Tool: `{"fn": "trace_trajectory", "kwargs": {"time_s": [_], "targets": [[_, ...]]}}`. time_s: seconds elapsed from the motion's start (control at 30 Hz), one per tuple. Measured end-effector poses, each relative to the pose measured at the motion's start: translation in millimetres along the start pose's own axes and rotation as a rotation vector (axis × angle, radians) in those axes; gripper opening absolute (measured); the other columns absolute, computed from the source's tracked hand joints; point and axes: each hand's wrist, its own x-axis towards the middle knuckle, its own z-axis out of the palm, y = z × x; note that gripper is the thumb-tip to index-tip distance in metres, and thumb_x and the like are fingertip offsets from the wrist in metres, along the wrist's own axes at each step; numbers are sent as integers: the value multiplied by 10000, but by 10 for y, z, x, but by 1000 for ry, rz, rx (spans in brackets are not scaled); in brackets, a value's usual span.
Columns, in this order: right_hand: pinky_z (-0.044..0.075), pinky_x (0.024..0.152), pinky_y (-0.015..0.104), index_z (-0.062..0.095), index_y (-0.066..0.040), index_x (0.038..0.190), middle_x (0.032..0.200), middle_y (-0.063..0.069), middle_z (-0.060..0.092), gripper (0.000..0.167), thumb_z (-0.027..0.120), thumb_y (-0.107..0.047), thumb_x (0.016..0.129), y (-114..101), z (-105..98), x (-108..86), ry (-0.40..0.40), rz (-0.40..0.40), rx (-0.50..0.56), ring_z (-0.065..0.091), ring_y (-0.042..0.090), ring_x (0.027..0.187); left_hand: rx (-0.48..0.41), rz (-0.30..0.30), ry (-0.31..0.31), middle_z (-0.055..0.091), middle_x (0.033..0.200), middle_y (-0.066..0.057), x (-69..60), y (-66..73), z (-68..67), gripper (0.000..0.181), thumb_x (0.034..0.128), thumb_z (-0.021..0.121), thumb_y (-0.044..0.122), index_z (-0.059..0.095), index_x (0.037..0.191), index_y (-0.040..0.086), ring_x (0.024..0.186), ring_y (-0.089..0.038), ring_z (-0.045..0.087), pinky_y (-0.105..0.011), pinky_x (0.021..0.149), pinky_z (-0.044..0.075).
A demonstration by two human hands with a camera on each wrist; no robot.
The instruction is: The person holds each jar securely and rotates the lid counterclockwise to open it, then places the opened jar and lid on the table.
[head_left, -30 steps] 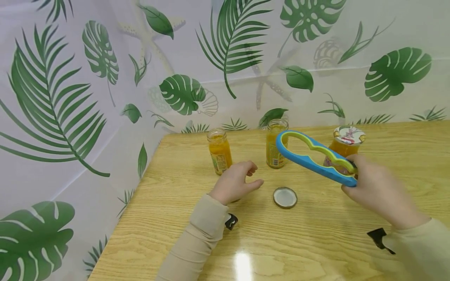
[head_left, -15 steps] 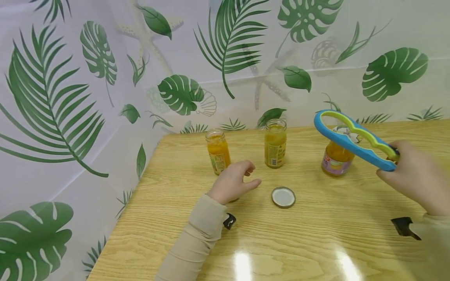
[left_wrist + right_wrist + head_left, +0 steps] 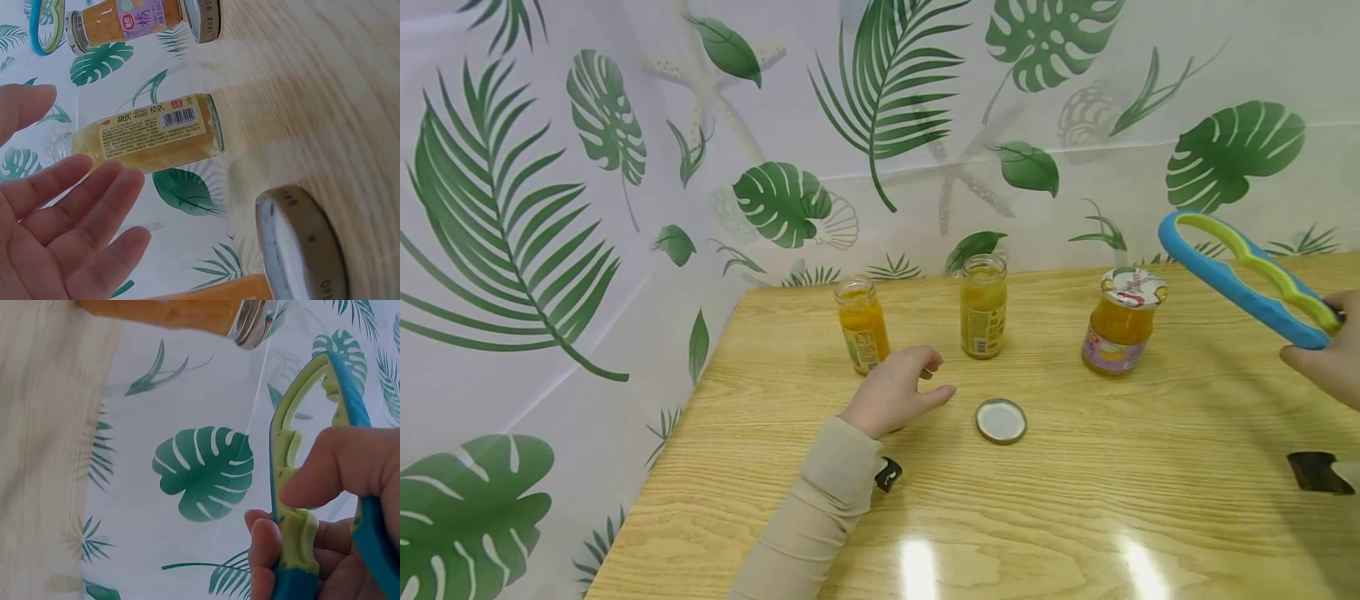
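My right hand grips a blue and yellow-green jar opener by its handle end, raised above the table at the right. In the right wrist view, the fingers and thumb wrap round that opener. My left hand hovers with relaxed fingers, holding nothing, in front of an uncapped jar of orange contents. Beyond its fingertips stands a second uncapped jar, yellowish. A third jar, purple-labelled, has its printed lid on. One loose lid lies inside up; another shows in the left wrist view.
The wooden table meets a white, leaf-printed backdrop behind the jars and along the left side. Black straps sit at both wrists, including one at the left cuff.
My right hand has carried the jar opener rightward and away from the purple-labelled jar, which now shows fully. The left hand, jars and lid stay in place.
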Motion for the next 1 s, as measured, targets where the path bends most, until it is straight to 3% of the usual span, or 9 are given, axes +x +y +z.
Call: {"fn": "trace_trajectory", "kwargs": {"time_s": [0.1,0.43,0.57,0.77,0.87,1.0], "targets": [[318,547,512,193,72,1340,987,340,323,777,620,-96,713,105,11,41,0,29,11,358,452,796,-1,7,-1,582,1065,-52,10,3,13,391,850,583,330,552,1120,49,935,-142,550,-250,773,458],[327,536,498,197,79,1334,956,330,328,759,603,-111,722,82,-128,-10,-8,58,2,371,442,783,1,58,3,589,1054,-73,113,134,79,369,849,589,311,557,1103,45,930,-152,549,-244,777,452],[322,533,495,181,77,1340,967,332,315,774,609,-123,727,137,-141,11,-20,58,-7,360,438,781,21,75,-2,592,1049,-70,222,250,128,363,849,586,316,559,1098,54,929,-148,550,-237,775,448],[344,446,419,218,121,1304,963,327,325,781,643,-182,723,166,-172,23,-57,14,6,394,417,730,62,107,1,592,1005,-43,489,409,223,346,845,586,328,566,1074,69,884,-124,545,-213,751,436],[352,401,416,265,171,1238,927,321,339,694,629,-127,729,-107,-330,-127,-71,-6,25,410,386,657,63,102,-8,592,1024,-37,608,492,254,372,845,583,334,554,1107,72,897,-105,541,-206,759,434],[365,419,437,296,267,1105,844,341,357,558,582,-26,726,-871,-803,-486,-109,-17,38,414,368,571,17,86,-18,591,1037,-36,747,604,283,389,848,579,335,532,1132,74,911,-100,541,-197,755,436]]}}
